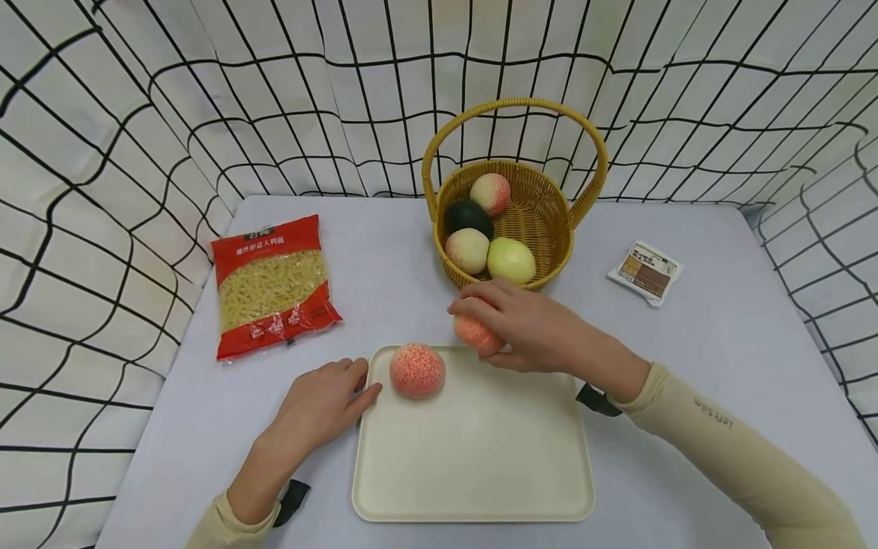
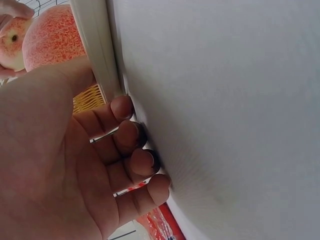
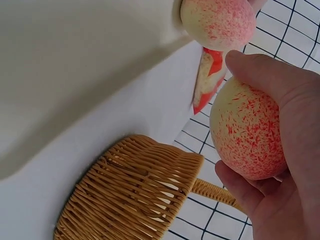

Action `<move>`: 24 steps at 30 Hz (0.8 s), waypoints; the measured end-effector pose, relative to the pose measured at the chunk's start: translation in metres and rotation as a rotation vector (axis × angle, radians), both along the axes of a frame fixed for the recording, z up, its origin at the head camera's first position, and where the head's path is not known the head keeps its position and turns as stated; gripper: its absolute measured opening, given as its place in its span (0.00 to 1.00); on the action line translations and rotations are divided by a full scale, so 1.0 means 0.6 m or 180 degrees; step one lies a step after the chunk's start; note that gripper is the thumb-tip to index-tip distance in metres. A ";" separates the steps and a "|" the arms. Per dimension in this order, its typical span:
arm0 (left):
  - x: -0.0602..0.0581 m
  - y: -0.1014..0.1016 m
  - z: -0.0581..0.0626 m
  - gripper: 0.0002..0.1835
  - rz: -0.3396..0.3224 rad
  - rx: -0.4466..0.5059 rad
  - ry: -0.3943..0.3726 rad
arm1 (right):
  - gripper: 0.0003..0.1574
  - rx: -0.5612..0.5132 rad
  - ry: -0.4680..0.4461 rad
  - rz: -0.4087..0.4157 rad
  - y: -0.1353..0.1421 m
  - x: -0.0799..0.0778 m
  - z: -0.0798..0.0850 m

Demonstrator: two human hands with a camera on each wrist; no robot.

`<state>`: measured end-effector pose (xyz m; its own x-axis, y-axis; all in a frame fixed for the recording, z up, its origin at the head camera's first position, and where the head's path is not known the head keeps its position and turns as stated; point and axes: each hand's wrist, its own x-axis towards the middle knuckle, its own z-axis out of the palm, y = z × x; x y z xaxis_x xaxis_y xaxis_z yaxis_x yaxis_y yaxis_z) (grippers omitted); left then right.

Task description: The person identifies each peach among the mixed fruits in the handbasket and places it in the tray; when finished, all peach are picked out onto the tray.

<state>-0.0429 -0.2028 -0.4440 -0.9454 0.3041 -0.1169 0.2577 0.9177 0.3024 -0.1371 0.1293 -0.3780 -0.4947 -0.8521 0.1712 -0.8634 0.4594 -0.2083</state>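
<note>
In the head view my right hand (image 1: 524,324) grips a peach (image 1: 476,334) above the far edge of the cream tray (image 1: 473,457), in front of the wicker basket (image 1: 564,255). Up close in the right wrist view, this peach (image 3: 247,132) is pale yellow with red speckles, held between thumb and fingers. Another peach (image 1: 417,370) sits in the tray's far left corner. My left hand (image 1: 322,404) rests at the tray's left side. Its thumb lies over the rim (image 2: 97,45), while the loosely bent fingers touch the table beside it.
The basket, with a tall handle, holds two pale peaches (image 1: 490,194), a dark green oval fruit (image 1: 469,219) and a yellow-green fruit (image 1: 511,261). A red pasta bag (image 1: 274,286) lies at left, a small white packet (image 1: 646,273) at right. Black netting (image 1: 343,122) surrounds the table.
</note>
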 end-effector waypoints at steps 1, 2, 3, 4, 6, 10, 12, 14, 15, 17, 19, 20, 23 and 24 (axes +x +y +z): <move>0.000 0.000 0.000 0.15 0.0002 0.0002 -0.0004 | 0.43 0.0005 -0.0008 0.0009 0.000 0.002 -0.002; 0.000 0.000 0.000 0.15 0.0000 -0.0005 -0.0005 | 0.43 0.0012 -0.0022 0.0014 0.001 0.003 -0.004; 0.000 0.000 0.001 0.15 0.0002 -0.0010 -0.0005 | 0.43 0.0024 -0.0043 0.0014 0.001 0.005 -0.006; 0.000 0.000 0.001 0.15 0.0003 -0.0014 -0.0002 | 0.43 0.0032 -0.0065 0.0010 0.001 0.006 -0.009; 0.000 0.000 0.000 0.15 0.0010 -0.0018 -0.0008 | 0.44 0.0055 -0.0100 -0.0010 0.002 0.008 -0.014; 0.000 0.000 0.000 0.15 0.0016 -0.0012 -0.0008 | 0.46 0.0084 -0.0156 -0.0039 0.002 0.011 -0.021; 0.000 0.000 0.000 0.15 0.0019 -0.0009 -0.0016 | 0.46 0.0094 -0.0170 -0.0036 0.002 0.013 -0.023; 0.000 0.000 0.000 0.15 0.0017 -0.0010 -0.0022 | 0.46 0.0097 -0.0178 -0.0026 0.003 0.014 -0.025; 0.000 0.000 0.000 0.15 0.0016 -0.0010 -0.0028 | 0.46 0.0094 -0.0178 -0.0019 0.003 0.015 -0.026; 0.000 0.000 0.000 0.15 0.0016 -0.0010 -0.0037 | 0.46 0.0099 -0.0181 -0.0019 0.004 0.016 -0.028; -0.001 0.000 0.000 0.14 0.0016 -0.0011 -0.0048 | 0.46 0.0103 -0.0180 -0.0024 0.005 0.016 -0.030; -0.001 0.000 -0.001 0.14 0.0018 -0.0013 -0.0053 | 0.46 0.0103 -0.0179 -0.0027 0.006 0.017 -0.030; -0.001 0.000 -0.001 0.14 0.0021 -0.0018 -0.0066 | 0.46 0.0106 -0.0188 -0.0043 0.008 0.017 -0.032; -0.002 0.000 -0.001 0.14 0.0020 -0.0020 -0.0068 | 0.46 0.0105 -0.0196 -0.0049 0.009 0.018 -0.032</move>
